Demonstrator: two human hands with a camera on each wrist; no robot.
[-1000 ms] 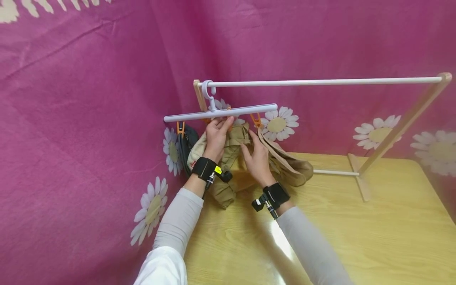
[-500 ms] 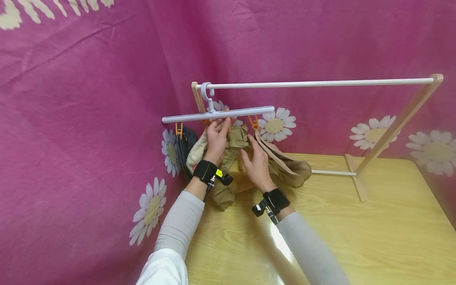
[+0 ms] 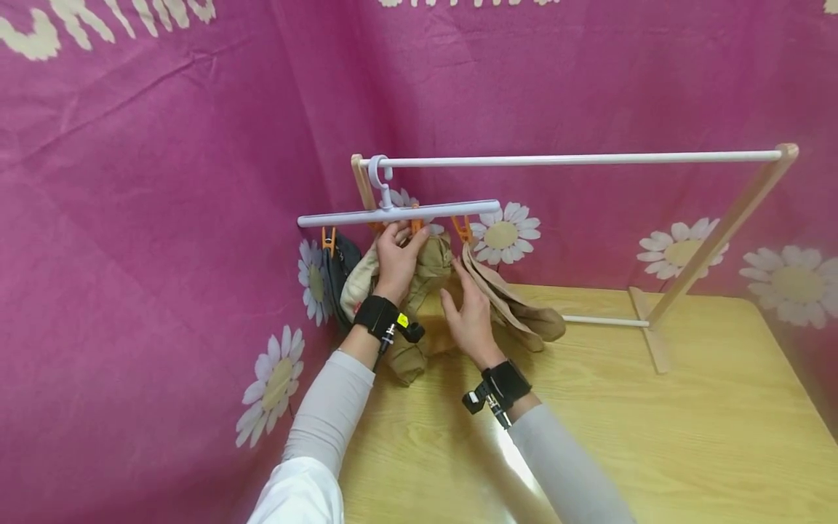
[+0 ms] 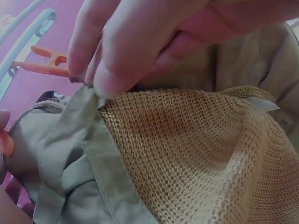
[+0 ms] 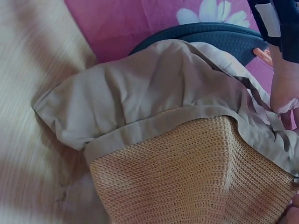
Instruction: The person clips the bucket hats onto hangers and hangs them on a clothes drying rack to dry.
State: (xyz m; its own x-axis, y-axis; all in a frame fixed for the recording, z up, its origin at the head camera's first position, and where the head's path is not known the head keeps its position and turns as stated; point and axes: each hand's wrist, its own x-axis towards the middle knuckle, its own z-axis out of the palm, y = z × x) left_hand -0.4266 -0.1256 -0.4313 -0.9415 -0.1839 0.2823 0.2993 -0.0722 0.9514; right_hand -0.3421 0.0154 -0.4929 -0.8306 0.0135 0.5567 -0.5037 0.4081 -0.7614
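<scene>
A khaki cloth hat [image 3: 434,256] with a woven straw-coloured part [image 4: 187,154] is near the pale hanger [image 3: 452,211], at its middle. My left hand [image 3: 397,266] pinches the hat's cloth edge between thumb and finger, right beside an orange clip [image 4: 51,67]. The clip's tip is partly hidden behind my fingers. My right hand [image 3: 470,320] is at the hat's right side, thumb and index finger apart, with the index fingertip close to the cloth. In the right wrist view, the hat's gathered cloth [image 5: 154,88] droops over the table, with only a bit of the hand at the edge.
On the same hanger, orange clips hold a dark cap [image 3: 337,280] and, to the right, a beige hat [image 3: 504,291]. A whitish cap [image 3: 356,284] is beside the dark one. The hanger hooks on the rack's white rod [image 3: 589,159] above a wooden table [image 3: 720,407]; pink cloth surrounds it.
My left thumb has slid down from the orange clip, which shows more now. The beige hat hangs a little further apart in its folds. The head view has shifted slightly.
</scene>
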